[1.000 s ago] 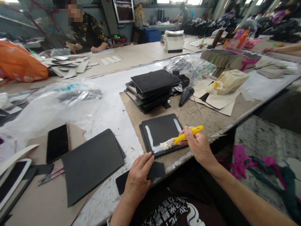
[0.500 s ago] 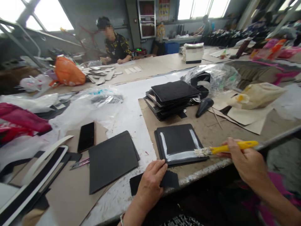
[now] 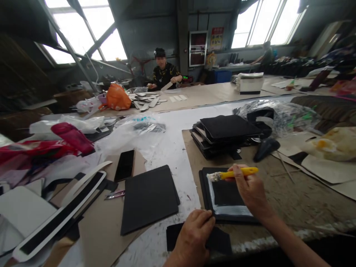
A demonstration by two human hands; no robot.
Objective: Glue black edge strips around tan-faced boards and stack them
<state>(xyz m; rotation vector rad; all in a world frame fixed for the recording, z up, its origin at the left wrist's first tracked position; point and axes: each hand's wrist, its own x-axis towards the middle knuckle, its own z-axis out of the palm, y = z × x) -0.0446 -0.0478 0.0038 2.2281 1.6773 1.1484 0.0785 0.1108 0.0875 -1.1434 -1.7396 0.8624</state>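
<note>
Head view: long bench covered w/ white sheeting takes up most of the scene, its R part under a scuffed brown board. Next in size, an untidy pile of black flat panels at the back of that board, then a loose black rect. sheet on the L, lying flat & well apart from the work. Black flat panel w/ rounded corners sits btwn pile & wearer, on top of at least one more like it; its near edge runs approx. L–R, roughly along the bench edge. Left hand, palm down, has fingers extended & close together, tips resting at the panel's near-L corner; it grasps nothing that I can see & partly covers a thin black offcut. Right hand is closed in a pinch round a yellow-handled brush w/ paste-caked bristles, above the panel's R side. Key relation: panel lies below & L of the right hand; brush's long axis is approx. L–R, bristles pointing L, tip at the far end of the white paste line down the panel's L side. Line also follows the near edge; R side's hidden by hand, so can't tell.
</note>
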